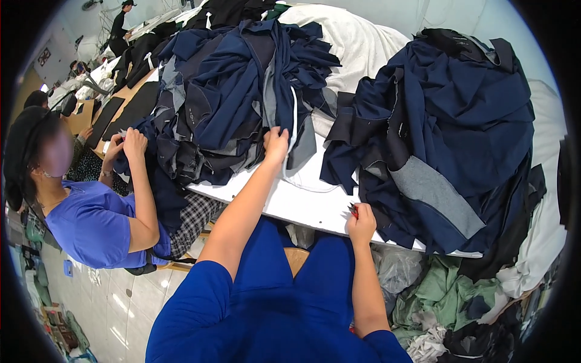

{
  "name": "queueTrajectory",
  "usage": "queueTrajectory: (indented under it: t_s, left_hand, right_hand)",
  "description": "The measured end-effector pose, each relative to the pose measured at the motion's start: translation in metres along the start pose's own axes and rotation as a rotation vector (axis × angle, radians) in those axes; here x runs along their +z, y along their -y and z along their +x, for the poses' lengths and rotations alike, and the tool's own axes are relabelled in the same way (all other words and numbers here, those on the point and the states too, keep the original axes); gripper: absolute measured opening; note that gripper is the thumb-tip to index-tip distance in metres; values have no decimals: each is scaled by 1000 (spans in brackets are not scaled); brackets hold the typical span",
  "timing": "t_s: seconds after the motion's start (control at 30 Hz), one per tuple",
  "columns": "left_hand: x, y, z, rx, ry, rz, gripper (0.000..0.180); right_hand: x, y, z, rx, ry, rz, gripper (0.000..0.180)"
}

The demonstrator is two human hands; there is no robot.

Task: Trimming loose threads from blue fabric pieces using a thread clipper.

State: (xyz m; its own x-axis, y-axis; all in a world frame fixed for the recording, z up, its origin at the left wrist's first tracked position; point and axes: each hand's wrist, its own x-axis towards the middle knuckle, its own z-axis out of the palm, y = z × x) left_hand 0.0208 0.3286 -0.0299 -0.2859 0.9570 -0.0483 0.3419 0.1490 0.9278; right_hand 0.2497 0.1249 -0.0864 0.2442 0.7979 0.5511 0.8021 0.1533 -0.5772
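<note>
Arm (242, 209) stretched forward over the near edge of the white table (302, 202), the left hand (276, 144) is narrowed, its fingers curled over navy cloth (280, 114) that I see running up from the grip into the left heap of garment pieces (221, 112). From my distant post I make out the right hand (362, 224) lower down, above the table's near edge, wrapped around thread snips (353, 210) whose dark tips point up and left.

The left hand meets the cloth at the front right of its heap, set back from the table's near edge; a white strip (294, 115) passes just right of it. The snips are well apart from that grip, just beside the right heap (466, 115).

The held cloth looks dark blue and falls in lengthwise folds, with a grey panel (269, 94) beside it. Its heap is rumpled, navy faces mixed with grey ones. The snips show some red; fingers cover much of them, so I cannot tell whether the blades are parted.
</note>
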Motion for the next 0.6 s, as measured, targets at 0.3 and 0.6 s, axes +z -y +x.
queueTrajectory:
  t_s: [0.3,0.6]
  left_hand:
    - [-116,-57,-118,395,143,-723,21]
    - [-258,-30,-175,148,1613,-396,45]
  right_hand:
    - [-6,5,-3,10,25,1,17]
    - [-9,-2,-8,88,107,-11,19]
